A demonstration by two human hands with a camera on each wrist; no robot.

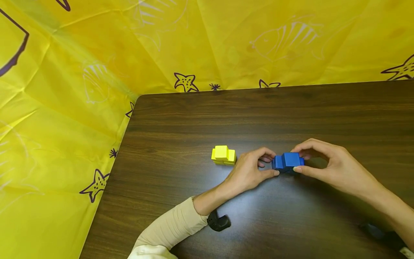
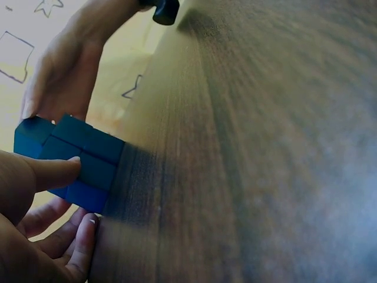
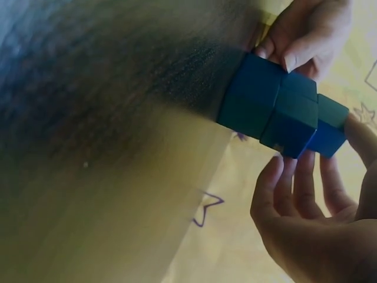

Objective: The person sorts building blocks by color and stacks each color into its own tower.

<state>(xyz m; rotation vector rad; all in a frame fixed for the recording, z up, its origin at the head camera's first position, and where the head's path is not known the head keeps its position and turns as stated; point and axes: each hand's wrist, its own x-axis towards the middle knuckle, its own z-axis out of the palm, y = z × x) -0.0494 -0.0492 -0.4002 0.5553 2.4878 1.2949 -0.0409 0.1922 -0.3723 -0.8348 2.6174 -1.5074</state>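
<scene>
Several blue cubes form one stepped block shape (image 1: 290, 160), which stands on the dark table with a single cube raised on top. My left hand (image 1: 247, 169) holds its left end, the thumb on the near face and the curled fingers behind. On the other side, my right hand (image 1: 333, 162) pinches the raised part between thumb and fingers. Seen from the left wrist, the left thumb lies across the front of the blue block shape (image 2: 88, 162). The right wrist view shows the stepped side of the blue block shape (image 3: 283, 106), with the right fingers curved around its top.
Left of the hands, a yellow block shape (image 1: 223, 155) with a raised cube sits on the brown wooden table (image 1: 174, 126). A yellow cloth (image 1: 226, 39) printed with fish and starfish hangs along the table's back and left edges. Each wrist wears a black strap.
</scene>
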